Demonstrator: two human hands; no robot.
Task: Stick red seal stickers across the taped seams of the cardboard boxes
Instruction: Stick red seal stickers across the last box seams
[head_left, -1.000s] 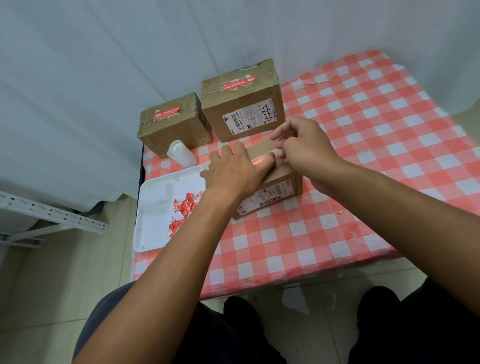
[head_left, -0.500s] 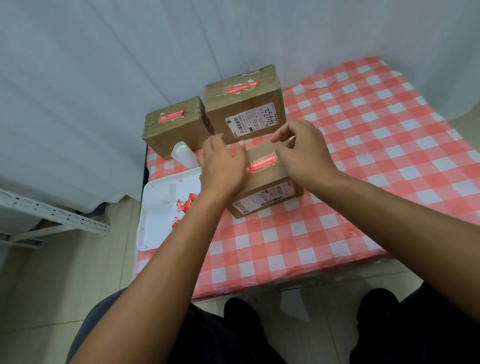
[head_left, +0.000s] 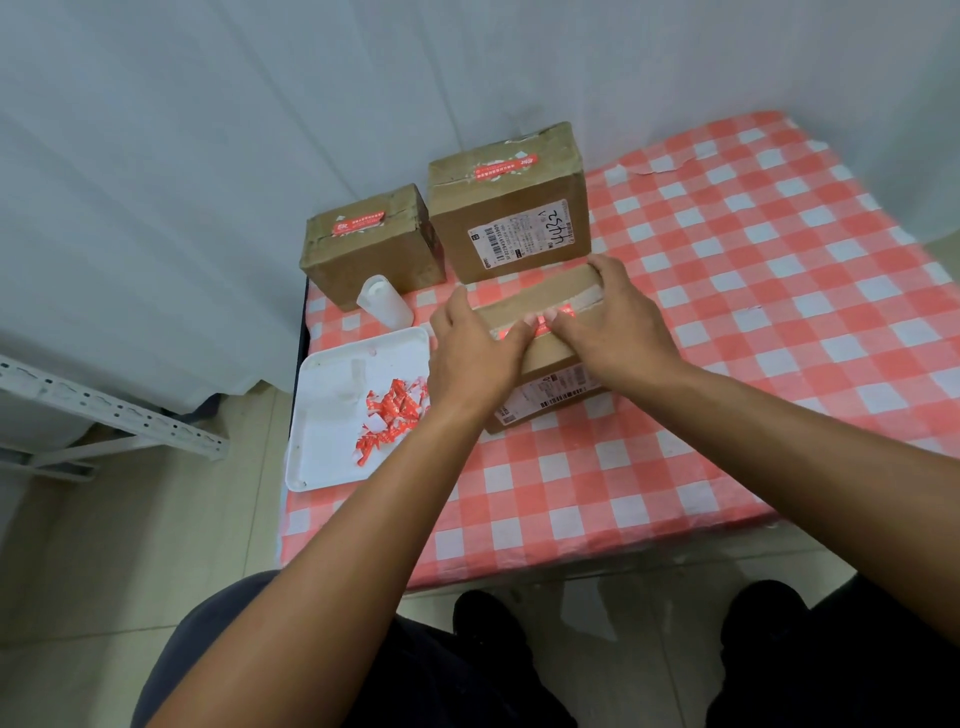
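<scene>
Two hands, left hand (head_left: 475, 358) and right hand (head_left: 618, 327), press flat fingers on a thin red sticker (head_left: 540, 326), seemingly limp, atop the stiff nearest box (head_left: 545, 364).

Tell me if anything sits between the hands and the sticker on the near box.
Nothing visible does. The left hand and right hand already rest on top of the near box, their fingertips pressing on the red seal sticker along its seam.

Both arms stretched forward, left hand (head_left: 475, 358) and right hand (head_left: 613, 325) side by side, palms down, fingers pretty much flat, fingertips nearly meeting, thumbs spread outward.
</scene>
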